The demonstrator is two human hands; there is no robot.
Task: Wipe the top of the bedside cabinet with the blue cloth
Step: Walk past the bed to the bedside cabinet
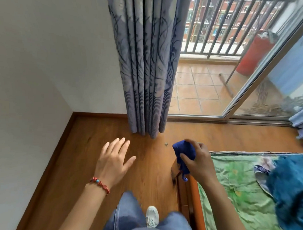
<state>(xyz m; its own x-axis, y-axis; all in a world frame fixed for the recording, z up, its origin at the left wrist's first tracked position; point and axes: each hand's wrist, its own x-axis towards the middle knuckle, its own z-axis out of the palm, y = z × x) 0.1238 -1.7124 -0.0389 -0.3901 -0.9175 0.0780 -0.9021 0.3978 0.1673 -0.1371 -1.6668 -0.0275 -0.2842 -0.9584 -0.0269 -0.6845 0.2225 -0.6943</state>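
Note:
My right hand (pixel 199 162) grips a bunched dark blue cloth (pixel 184 153) in the air above the corner of the bed frame, with a strand of the cloth hanging down below the thumb. My left hand (pixel 114 158) hovers over the wooden floor with its fingers spread and straight, holding nothing; a red bead bracelet circles its wrist. No bedside cabinet shows in this view.
A bed with a green sheet (pixel 234 183) and a teal blanket (pixel 290 188) lies at the right, edged by an orange-brown wooden frame (pixel 194 202). A blue-grey curtain (pixel 145 66) hangs ahead beside a glass balcony door (pixel 262 81). White walls meet at the left. My legs and a white shoe (pixel 152 216) are below.

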